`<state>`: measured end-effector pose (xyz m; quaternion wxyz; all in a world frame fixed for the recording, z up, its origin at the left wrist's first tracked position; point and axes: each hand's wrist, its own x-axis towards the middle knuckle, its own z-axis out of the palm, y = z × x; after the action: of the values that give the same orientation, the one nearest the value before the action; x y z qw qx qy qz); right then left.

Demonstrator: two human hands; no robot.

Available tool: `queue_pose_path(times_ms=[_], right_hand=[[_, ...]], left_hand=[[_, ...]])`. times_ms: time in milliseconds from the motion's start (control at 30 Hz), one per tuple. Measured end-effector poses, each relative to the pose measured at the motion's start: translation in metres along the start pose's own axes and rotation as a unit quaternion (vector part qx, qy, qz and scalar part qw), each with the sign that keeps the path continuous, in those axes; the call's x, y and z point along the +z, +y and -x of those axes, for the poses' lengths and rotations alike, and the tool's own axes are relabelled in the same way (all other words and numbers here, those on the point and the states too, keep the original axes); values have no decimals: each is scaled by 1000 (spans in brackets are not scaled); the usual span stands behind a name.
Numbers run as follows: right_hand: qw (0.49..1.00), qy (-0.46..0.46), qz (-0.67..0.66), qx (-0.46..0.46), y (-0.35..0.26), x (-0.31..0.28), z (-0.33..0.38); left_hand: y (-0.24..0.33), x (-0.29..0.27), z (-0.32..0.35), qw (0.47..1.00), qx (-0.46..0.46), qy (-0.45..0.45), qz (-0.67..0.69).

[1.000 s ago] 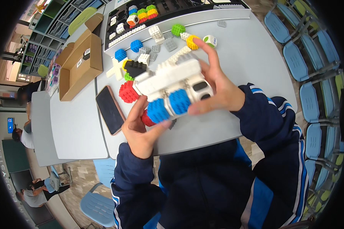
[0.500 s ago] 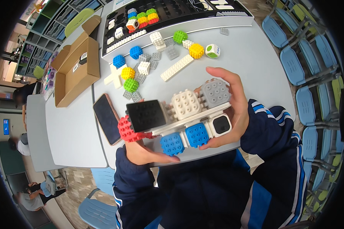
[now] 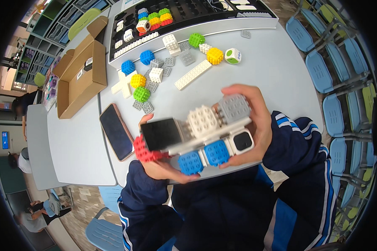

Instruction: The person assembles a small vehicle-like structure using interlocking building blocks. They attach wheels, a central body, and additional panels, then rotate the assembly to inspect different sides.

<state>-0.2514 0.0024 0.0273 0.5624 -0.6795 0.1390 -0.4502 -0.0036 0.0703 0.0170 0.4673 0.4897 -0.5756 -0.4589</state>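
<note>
Between my two hands I hold a block assembly above the table's near edge. Its upper row has a black-screened block, a white studded block and a grey one; two blue blocks and a white block with a dark square face run along the lower side. A red block juts out at its left end. My left hand is wrapped round that left end from below, a fingertip showing behind the black screen. My right hand grips the right end, thumb below and fingers over the grey block. The back of the assembly is hidden.
Loose blue, yellow, green and white blocks, grey plates and a long white beam lie beyond my hands. A phone rests at left, near an open cardboard box. A black parts tray stands at the back; blue chairs line the right.
The assembly has tilted a little, its left end shifting slightly right and its top dipping. Both hands keep their hold, and the view has shifted slightly.
</note>
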Motion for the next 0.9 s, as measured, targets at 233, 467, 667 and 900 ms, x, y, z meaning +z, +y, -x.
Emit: queue_pose_path(times_ms=[233, 467, 667, 900], right_hand=[[965, 101, -137, 198, 8, 3, -15], [955, 110, -66, 267, 16, -1, -19], [954, 111, -46, 276, 23, -2, -15], [964, 93, -3, 247, 33, 1, -12]], left_hand=[[0, -1, -19, 1000, -11, -6, 18], [-19, -10, -14, 993, -95, -70, -12], [-8, -1, -5, 994, -99, -26, -29], [9, -2, 3, 985, -77, 33, -151]])
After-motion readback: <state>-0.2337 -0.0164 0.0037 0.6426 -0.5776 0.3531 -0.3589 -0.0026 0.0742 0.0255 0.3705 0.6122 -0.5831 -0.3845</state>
